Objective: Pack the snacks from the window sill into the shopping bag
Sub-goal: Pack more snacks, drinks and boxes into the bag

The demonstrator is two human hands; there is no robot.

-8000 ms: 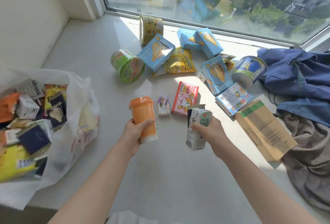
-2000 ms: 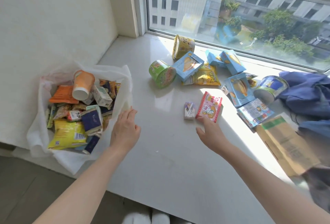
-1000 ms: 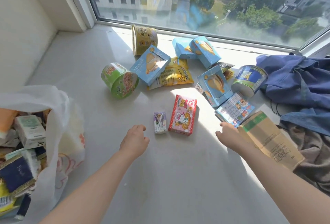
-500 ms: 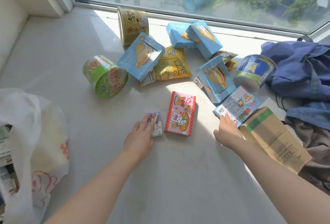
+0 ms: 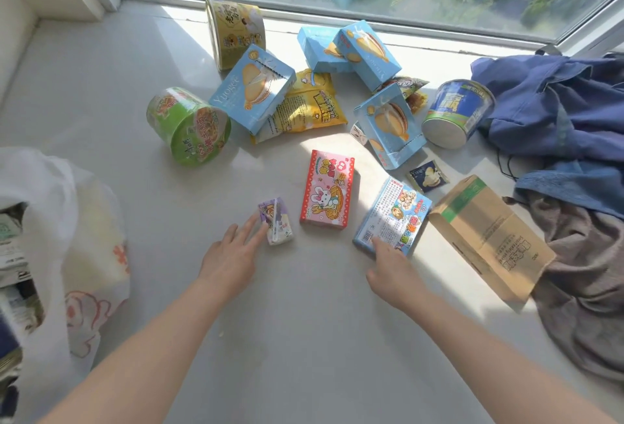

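Observation:
The white shopping bag [image 5: 71,221] lies open at the left edge with several snacks inside. My left hand [image 5: 229,258] reaches out with straight fingers, and the fingertips touch a small purple drink carton [image 5: 276,224] lying on the sill. My right hand [image 5: 388,265] grips the near edge of a flat blue snack box [image 5: 395,217]. A pink rabbit box [image 5: 327,188] lies between the two. Farther back are a green noodle bowl [image 5: 189,126], a yellow bowl [image 5: 236,31], several light-blue cake boxes [image 5: 253,89], a yellow packet [image 5: 310,102] and a blue tub [image 5: 456,112].
A folded brown paper bag [image 5: 489,237] lies right of the blue snack box, beside a small dark sachet [image 5: 428,176]. Blue clothing [image 5: 557,102] and a grey cloth [image 5: 591,288] are heaped at the right. The window frame [image 5: 371,14] bounds the sill at the back.
My left hand has come up to the purple carton and straightened its fingers onto it. My right hand has pulled the flat blue box nearer and to the left, uncovering the sachet.

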